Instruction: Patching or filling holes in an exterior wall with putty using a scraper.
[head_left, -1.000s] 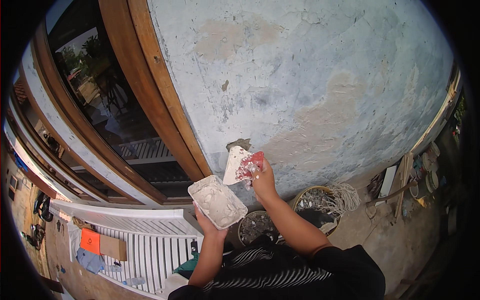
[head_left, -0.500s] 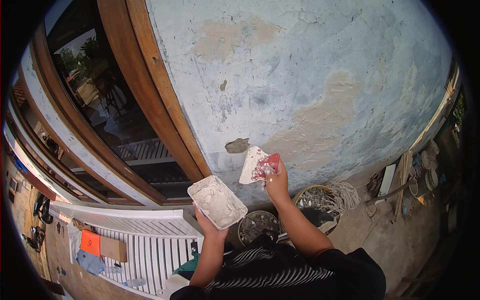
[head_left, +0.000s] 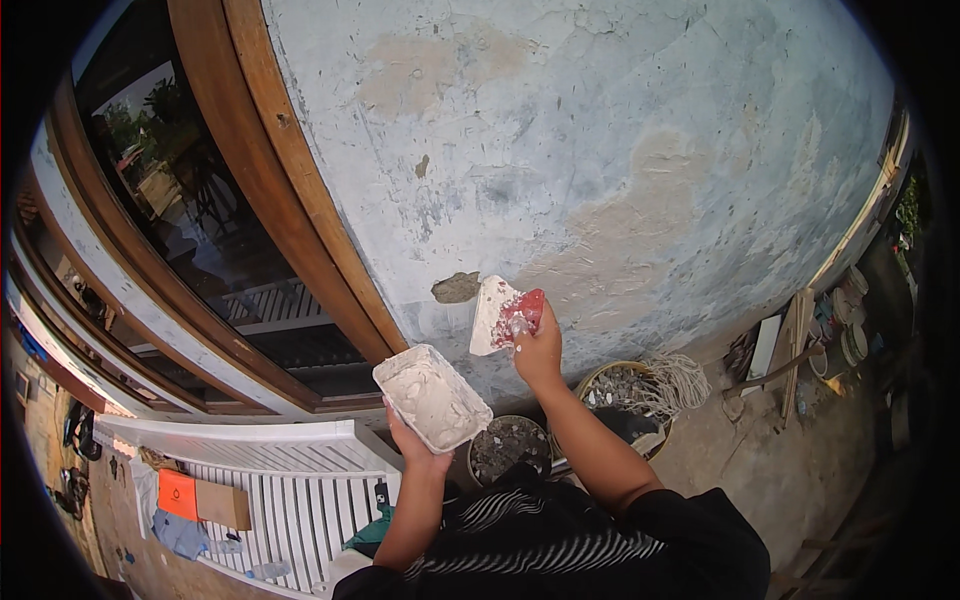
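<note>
My left hand (head_left: 418,447) is closed on a rectangular tub (head_left: 478,432) of pale, creamy putty (head_left: 430,393), gripping it from below and the side. In my right hand (head_left: 541,350) is a red-handled putty scraper (head_left: 520,306), its wide blade coated with putty. The blade is held near the wall, just right of a grey-brown chipped hole (head_left: 457,288); whether it touches the wall I cannot tell. Around the hole, the pale blue wall (head_left: 420,240) is worn, with smooth beige patches (head_left: 630,240) to the right and above.
A wooden window frame (head_left: 290,190) borders the wall on the left. Below it stands a white slatted bench (head_left: 300,510) with an orange and brown box (head_left: 178,494). Pots of rubble (head_left: 510,450) and a mop head (head_left: 682,384) sit at the wall's foot. Planks (head_left: 795,350) lean farther right.
The view has shifted slightly, so the wall and window appear farther left. My right hand and the scraper have risen a little relative to the tub, staying beside the hole.
</note>
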